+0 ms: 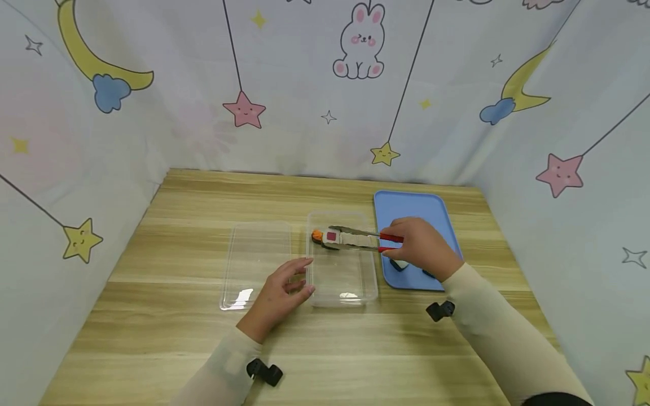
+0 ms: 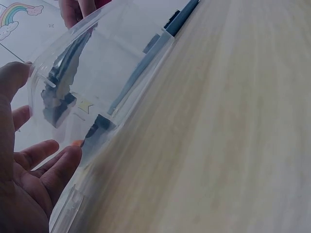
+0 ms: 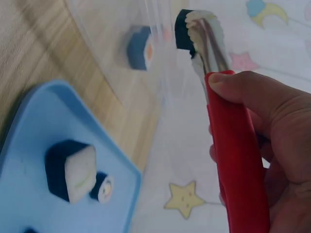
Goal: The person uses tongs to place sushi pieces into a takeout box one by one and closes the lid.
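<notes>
My right hand (image 1: 424, 248) grips red-handled metal tongs (image 3: 238, 155), their tips pinching a sushi roll (image 1: 331, 236) with white rice, a dark red centre and a dark wrap. In the head view the roll overlaps the back left of a clear plastic box (image 1: 340, 285). An orange-filled sushi roll (image 1: 317, 235) shows beside it; in the right wrist view a roll with an orange centre (image 3: 139, 48) appears through the box wall. At the box's left side, my left hand (image 1: 279, 290) has fingertips touching the wall, fingers relaxed and spread.
A clear lid (image 1: 256, 248) lies flat left of the box. To the right is a blue tray (image 1: 406, 203), bearing a large sushi roll (image 3: 73, 170) and a small one (image 3: 103, 187). Patterned curtains (image 1: 304, 135) surround the wooden table (image 1: 335, 355).
</notes>
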Available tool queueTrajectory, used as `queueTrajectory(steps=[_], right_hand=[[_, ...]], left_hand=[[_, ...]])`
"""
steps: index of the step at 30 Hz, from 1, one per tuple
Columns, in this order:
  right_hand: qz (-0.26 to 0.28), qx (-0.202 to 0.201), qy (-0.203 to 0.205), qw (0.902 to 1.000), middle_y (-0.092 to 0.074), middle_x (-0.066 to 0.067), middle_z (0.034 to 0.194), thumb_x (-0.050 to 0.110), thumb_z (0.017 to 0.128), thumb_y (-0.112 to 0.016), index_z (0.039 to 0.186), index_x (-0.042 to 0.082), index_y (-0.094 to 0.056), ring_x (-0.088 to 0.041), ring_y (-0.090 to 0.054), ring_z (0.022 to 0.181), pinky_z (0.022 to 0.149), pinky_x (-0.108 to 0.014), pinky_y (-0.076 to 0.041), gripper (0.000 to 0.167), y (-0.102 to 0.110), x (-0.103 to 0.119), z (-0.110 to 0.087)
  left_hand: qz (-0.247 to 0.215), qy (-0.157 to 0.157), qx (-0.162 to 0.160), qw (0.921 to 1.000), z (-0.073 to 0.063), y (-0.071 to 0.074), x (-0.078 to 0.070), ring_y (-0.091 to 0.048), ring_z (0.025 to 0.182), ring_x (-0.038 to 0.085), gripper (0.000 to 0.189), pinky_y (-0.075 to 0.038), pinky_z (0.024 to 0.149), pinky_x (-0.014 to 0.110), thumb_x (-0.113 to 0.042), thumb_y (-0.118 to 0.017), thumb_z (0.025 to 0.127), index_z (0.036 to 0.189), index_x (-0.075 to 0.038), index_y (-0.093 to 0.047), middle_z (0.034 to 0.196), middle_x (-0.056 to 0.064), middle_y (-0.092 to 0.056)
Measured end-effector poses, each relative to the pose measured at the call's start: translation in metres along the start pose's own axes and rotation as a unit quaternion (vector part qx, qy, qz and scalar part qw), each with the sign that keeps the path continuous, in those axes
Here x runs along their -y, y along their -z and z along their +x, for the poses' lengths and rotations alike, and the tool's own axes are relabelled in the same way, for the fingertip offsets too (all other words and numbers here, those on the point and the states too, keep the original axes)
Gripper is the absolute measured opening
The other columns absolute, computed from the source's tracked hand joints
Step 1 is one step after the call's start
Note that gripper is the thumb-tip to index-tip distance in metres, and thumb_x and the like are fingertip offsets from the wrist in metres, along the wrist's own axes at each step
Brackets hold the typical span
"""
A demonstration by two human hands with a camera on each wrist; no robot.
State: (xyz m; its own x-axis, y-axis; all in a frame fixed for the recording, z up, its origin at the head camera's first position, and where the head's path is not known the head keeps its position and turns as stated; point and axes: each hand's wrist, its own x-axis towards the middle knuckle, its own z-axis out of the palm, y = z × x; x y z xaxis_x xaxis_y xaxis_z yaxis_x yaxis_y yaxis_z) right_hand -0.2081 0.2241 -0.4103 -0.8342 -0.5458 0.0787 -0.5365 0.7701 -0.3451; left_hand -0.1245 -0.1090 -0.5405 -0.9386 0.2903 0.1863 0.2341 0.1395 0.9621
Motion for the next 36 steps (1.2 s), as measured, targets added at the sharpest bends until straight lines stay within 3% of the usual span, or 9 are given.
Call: queueTrajectory(steps=[11, 20, 29, 36], right_hand=[[-0.073, 0.057, 0.032, 0.9951, -0.071, 0.002, 0.094, 0.024, 0.081, -0.091, 0.102, 0.017, -0.08, -0.014, -0.064, 0.082, 0.069, -0.033, -0.058, 0.024, -0.017, 0.021, 0.021], [-0.075, 0.076, 0.034, 0.9937, -0.061, 0.011, 0.08, 0.021, 0.082, -0.087, 0.091, 0.022, -0.077, -0.008, -0.058, 0.074, 0.064, -0.028, -0.055, 0.013, -0.023, 0.026, 0.026], [-0.082, 0.087, 0.028, 0.9924, -0.059, 0.011, 0.08, 0.021, 0.083, -0.086, 0.092, 0.021, -0.078, -0.009, -0.059, 0.076, 0.066, -0.029, -0.057, 0.012, -0.024, 0.029, 0.029], [-0.069, 0.091, 0.022, 0.9932, -0.061, 0.008, 0.083, 0.022, 0.082, -0.088, 0.096, 0.018, -0.08, -0.01, -0.059, 0.076, 0.065, -0.03, -0.055, 0.017, -0.023, 0.029, 0.029]], left_hand=[[0.0, -0.002, 0.002, 1.0, 0.002, 0.001, -0.001, -0.056, 0.131, 0.038, 0.058, -0.057, 0.103, 0.039, -0.009, -0.079, 0.093, 0.147, -0.007, -0.057, 0.154, 0.011, -0.049], [0.001, 0.006, 0.0, 1.0, 0.002, -0.001, -0.003, -0.052, 0.132, 0.047, 0.06, -0.055, 0.104, 0.051, 0.001, -0.076, 0.093, 0.148, 0.0, -0.053, 0.155, 0.022, -0.045], [-0.006, 0.004, 0.003, 1.0, -0.002, 0.001, -0.035, -0.052, 0.13, 0.051, 0.056, -0.053, 0.104, 0.056, 0.002, -0.075, 0.093, 0.145, 0.005, -0.054, 0.152, 0.026, -0.047], [0.0, -0.003, 0.0, 1.0, -0.003, 0.001, -0.034, -0.053, 0.13, 0.051, 0.056, -0.054, 0.103, 0.056, 0.001, -0.075, 0.093, 0.146, 0.004, -0.054, 0.152, 0.026, -0.047]])
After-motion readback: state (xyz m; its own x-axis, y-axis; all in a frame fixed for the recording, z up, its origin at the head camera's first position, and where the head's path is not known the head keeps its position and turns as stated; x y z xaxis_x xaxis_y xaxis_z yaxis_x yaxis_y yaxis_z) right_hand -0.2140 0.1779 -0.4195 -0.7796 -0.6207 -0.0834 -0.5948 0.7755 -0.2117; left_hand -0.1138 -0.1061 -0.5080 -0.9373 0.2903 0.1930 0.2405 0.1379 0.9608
